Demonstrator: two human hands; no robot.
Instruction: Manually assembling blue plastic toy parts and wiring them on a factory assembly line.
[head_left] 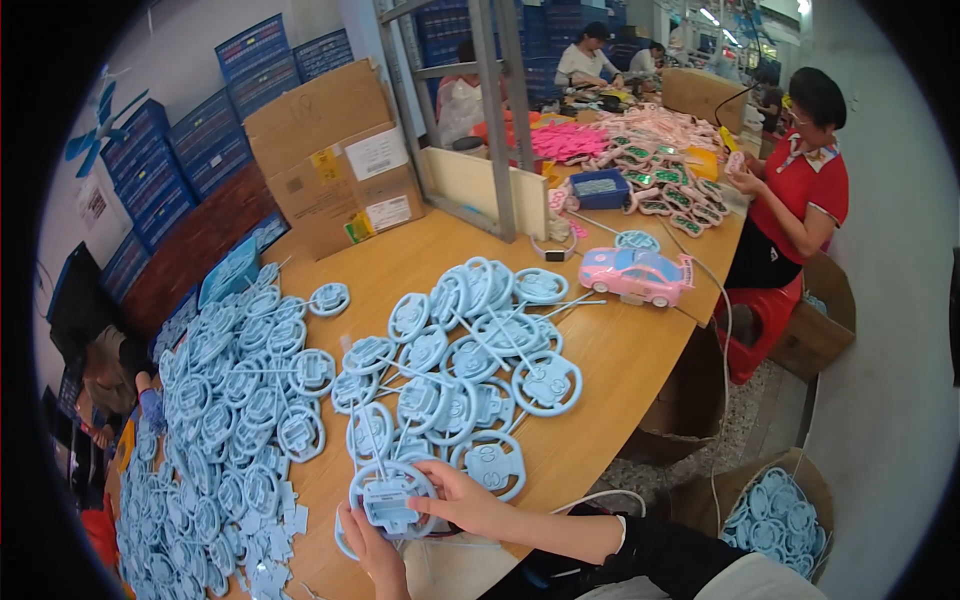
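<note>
Close in front of me, both hands hold a light blue plastic toy steering wheel. Its boxy hub faces up, and a thin rod stands out from its top. My left hand is closed on the lower left rim. From the right, my right hand grips the rim with the thumb lying on the hub. Just beyond lies a loose heap of similar steering wheels, some with thin rods. The undersides of my fingers are hidden by the wheel.
A large pile of blue wheels covers the table's left side. A pink and blue toy car stands at the right edge. Cardboard boxes stand behind. A co-worker in red sits at right. A box of wheels is below.
</note>
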